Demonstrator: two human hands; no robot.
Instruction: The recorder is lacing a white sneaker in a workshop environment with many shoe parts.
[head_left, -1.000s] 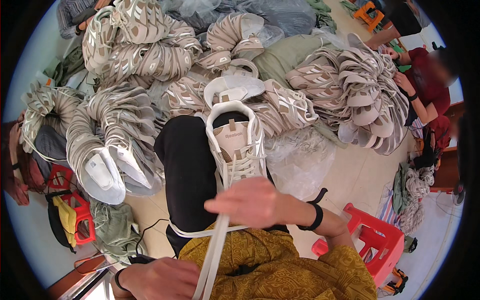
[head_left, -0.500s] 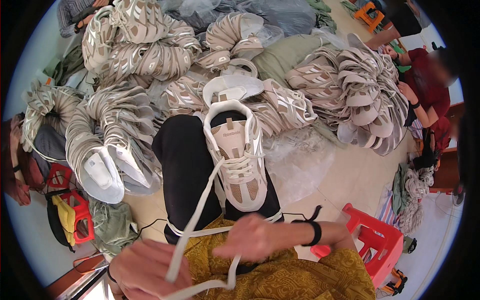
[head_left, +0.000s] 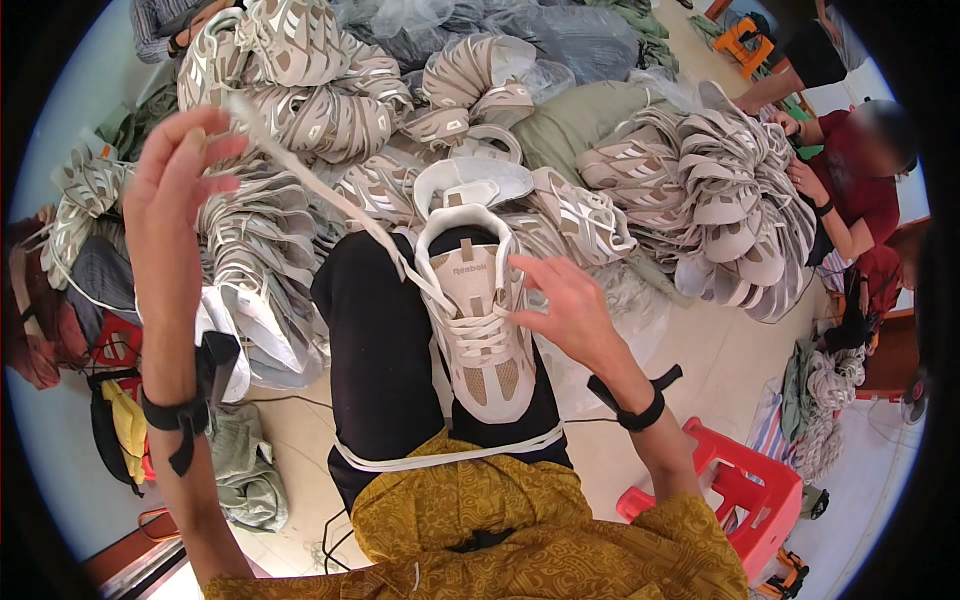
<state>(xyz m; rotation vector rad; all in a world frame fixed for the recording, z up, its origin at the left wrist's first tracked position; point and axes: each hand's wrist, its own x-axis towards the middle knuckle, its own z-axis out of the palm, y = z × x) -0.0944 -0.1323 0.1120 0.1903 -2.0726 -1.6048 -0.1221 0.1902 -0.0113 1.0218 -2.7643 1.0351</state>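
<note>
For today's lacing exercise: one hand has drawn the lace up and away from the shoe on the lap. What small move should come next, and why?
Probably thread the lace's free end into the next eyelet. The left hand holds the lace taut, high to the left, while the right hand steadies the shoe beside its laced eyelets.

Pale tiled floor (head_left: 720,360); red plastic stool (head_left: 745,480); daylight.

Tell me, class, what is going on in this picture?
A seated person is lacing a beige and white sneaker that rests on their knee. The left hand is raised high, pulling a flat white lace taut from the shoe's eyelets. The right hand steadies the shoe at its side. Stacks of matching shoe uppers lie on the floor around, and another person sits at the right by one of the stacks.
</note>
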